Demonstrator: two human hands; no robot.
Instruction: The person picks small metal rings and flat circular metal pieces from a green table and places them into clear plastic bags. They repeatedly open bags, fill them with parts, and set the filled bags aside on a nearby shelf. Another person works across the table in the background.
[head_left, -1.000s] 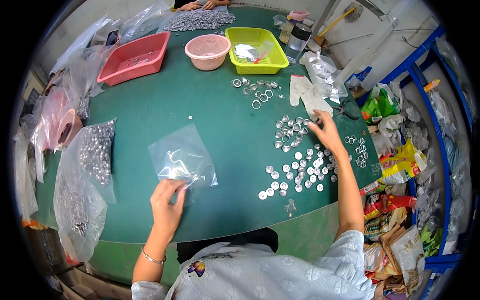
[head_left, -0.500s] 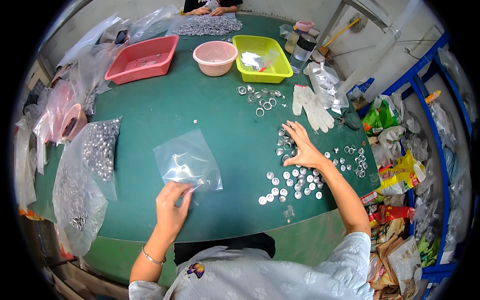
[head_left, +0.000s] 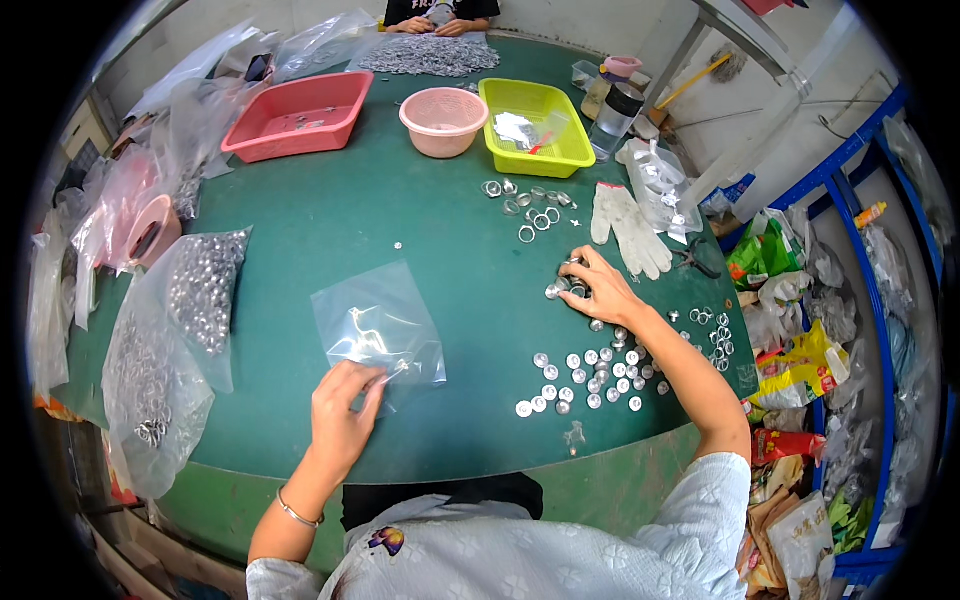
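My left hand point(head_left: 345, 405) pinches the lower edge of a clear plastic bag point(head_left: 375, 310) that lies flat on the green table. Further right, my right hand point(head_left: 605, 290) has its fingers curled round a cluster of small silvery metal rings point(head_left: 553, 291). Part of that cluster is hidden under the fingers. Many round metal caps point(head_left: 550, 372) lie loose on the table below the right hand. More metal rings point(head_left: 527, 234) are scattered beyond it, and another group of rings point(head_left: 721, 340) sits to the right of my forearm.
Bags of metal parts point(head_left: 205, 295) lie at the left. A red tray point(head_left: 290, 150), pink basket point(head_left: 443, 140) and yellow-green basket point(head_left: 555, 160) stand at the back. A glove point(head_left: 628, 230), pliers point(head_left: 697, 258) and bottle point(head_left: 615, 115) are right. Another person's hands point(head_left: 430, 25) work across the table.
My right hand has gone from spread fingers to closing round the rings, gathering them together. The left hand keeps its pinch on the bag. The whole view has shifted slightly.
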